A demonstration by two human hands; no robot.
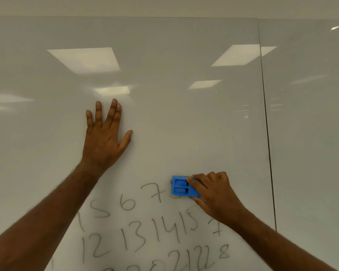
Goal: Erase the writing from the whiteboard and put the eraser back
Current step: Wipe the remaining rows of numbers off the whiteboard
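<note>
- Whiteboard (184, 118) is filling most of the frame, with handwritten numbers (145, 231) sitting across its lower middle.
- Blue eraser (181, 186) is lying against the board at lower right of centre, probably covering a digit after the 7.
- Right hand (213, 194) is gripping the eraser, fingers curled over it.
- Left hand (104, 137) is pressing flat on the board, fingers spread.

Glossy whiteboard (184, 118) — handwritten numbers (137, 235), blue eraser (179, 186) against it
</note>
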